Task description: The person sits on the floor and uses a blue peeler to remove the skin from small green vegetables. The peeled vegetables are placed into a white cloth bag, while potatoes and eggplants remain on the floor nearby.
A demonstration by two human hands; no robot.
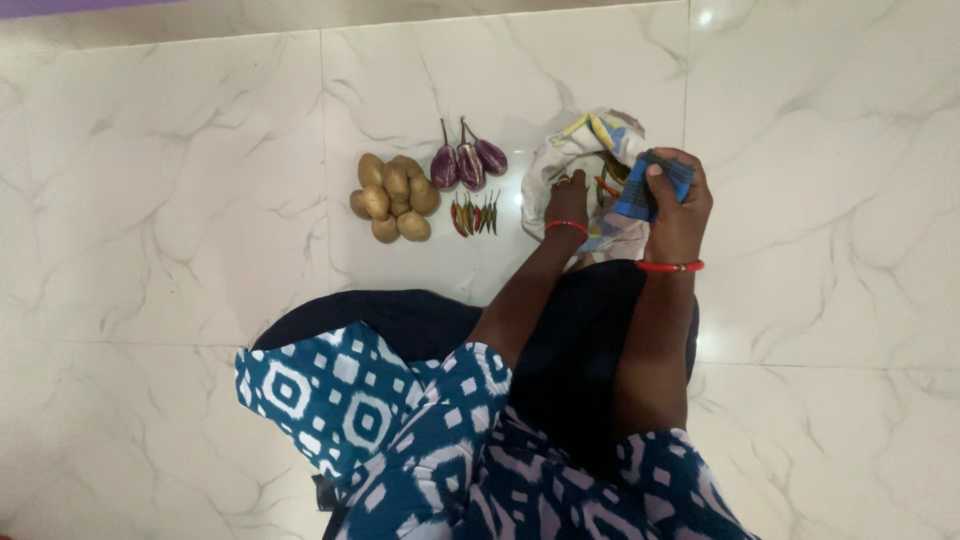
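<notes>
Head view: left hand (567, 200) reaches into the pale printed cloth bag (575, 165), fingers hidden — grip unclear; right hand (678, 205) clenches its blue checked edge (650, 185). Left of the bag lie small chillies (475, 215), purple aubergines (467, 162) and brown potatoes (394, 198) — unpacking seems underway; next, lift out another vegetable.

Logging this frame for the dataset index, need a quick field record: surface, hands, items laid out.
surface: white marble-look tile floor
left hand: left hand reaches into the open cloth bag
right hand: right hand grips the bag's blue checked edge, holding it open
laid out: pile of potatoes; three purple brinjals; row of red and green chillies
in bag: more chillies, contents mostly hidden
wrists: red bangle on each
</notes>
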